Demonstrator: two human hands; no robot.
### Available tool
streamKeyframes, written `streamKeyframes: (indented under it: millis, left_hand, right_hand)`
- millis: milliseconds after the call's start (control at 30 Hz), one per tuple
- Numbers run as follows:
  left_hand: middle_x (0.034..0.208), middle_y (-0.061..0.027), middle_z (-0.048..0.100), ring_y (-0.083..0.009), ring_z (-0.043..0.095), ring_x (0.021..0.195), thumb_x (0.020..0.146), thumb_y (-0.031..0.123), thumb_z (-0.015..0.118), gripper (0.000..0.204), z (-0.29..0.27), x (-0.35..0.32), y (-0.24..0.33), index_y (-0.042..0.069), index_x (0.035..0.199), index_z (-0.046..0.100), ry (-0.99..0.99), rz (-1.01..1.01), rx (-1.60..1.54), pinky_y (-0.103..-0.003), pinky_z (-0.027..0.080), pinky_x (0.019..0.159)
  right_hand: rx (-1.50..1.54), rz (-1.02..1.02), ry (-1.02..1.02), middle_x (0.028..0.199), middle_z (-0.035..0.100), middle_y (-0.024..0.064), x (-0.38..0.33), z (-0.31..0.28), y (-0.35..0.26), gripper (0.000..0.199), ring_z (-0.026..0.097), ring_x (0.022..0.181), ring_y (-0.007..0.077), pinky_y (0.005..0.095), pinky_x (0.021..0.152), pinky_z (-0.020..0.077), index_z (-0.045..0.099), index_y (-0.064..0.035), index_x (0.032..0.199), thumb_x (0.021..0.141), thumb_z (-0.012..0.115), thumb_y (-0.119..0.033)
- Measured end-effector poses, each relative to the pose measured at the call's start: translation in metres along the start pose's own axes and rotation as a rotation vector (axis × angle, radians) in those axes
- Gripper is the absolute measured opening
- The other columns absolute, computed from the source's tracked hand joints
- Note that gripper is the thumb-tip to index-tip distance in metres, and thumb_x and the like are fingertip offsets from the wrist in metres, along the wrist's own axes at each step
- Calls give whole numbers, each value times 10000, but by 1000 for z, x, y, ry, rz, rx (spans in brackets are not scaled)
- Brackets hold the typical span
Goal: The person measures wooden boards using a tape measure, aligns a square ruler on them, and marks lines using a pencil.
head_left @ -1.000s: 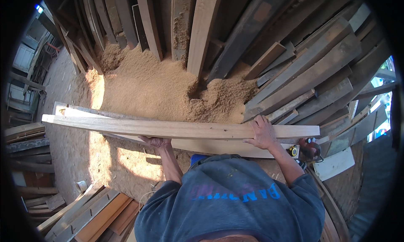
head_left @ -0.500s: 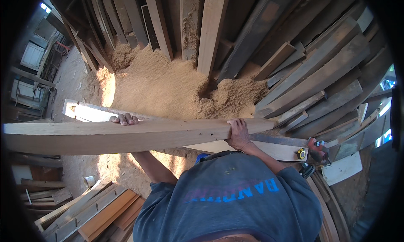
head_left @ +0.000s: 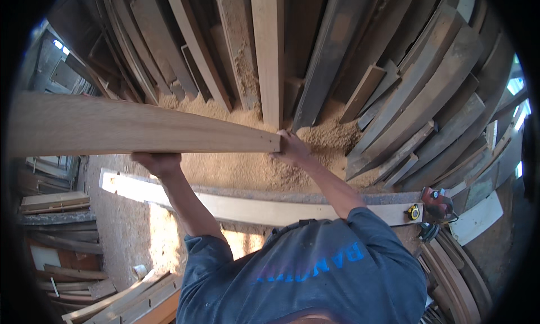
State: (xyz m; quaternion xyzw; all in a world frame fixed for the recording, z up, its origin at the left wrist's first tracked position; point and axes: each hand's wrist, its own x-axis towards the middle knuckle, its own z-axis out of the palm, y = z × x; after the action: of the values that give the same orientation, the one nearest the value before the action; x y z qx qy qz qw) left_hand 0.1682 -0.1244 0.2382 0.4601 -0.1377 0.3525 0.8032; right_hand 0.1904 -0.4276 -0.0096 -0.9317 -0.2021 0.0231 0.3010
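Note:
A long, thick wooden beam [head_left: 140, 127] is held up in front of me, stretching from the left edge to mid-view. My left hand [head_left: 159, 163] supports its lower edge, palm beneath it, with the fingers mostly hidden behind the wood. At the beam's right end, my right hand [head_left: 292, 148] grips the end, its thumb and fingers wrapped around it. Beneath both arms lies a long pale board [head_left: 242, 207], apart from the raised beam.
Sawdust [head_left: 216, 175] is heaped on the ground ahead. Upright planks [head_left: 267, 54] lean along the far side and right. A yellow tape measure [head_left: 414, 212] and a red power tool [head_left: 437, 204] rest at the board's right end. Stacked boards [head_left: 135, 298] lie at lower left.
The beam has risen and moved away from me and to the left, off the pale board. My right hand has shifted to its end; my left hand is now underneath.

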Motion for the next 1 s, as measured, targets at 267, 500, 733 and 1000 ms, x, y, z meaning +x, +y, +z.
streamKeyframes:
  millis: [267,500,733,1000]
  left_hand:
    - [1400,-154,463,-277,492,1259,747,703,735,1098,-17,-26,-204,0,1466,295,-282,-213,320,-428,413,1072]
    - [1335,-166,533,-273,524,1223,773,688,728,999,110,3,-255,-32,1394,421,-435,-290,494,-384,419,1030]
    - [1238,-173,631,-253,592,1161,839,570,734,803,181,21,-302,-42,1317,529,-446,-247,558,-376,465,977]
    - [1234,-164,636,-249,588,1133,902,509,700,728,207,43,-365,-77,1306,548,-584,-257,544,-344,452,978]
  right_hand:
    - [124,374,-156,1338,536,224,-46,-55,10,631,519,1256,387,460,1052,437,476,2,1342,912,656,-424]
    - [158,534,-27,1143,654,245,-173,-21,97,479,621,1105,395,461,926,496,622,11,1126,880,692,-394]
    - [250,890,163,1111,676,241,-281,-6,124,471,650,1055,400,461,869,524,638,-1,1098,855,710,-398]
    - [212,885,138,1059,672,265,-280,-5,126,460,631,1042,431,490,902,491,628,17,1085,870,656,-388]
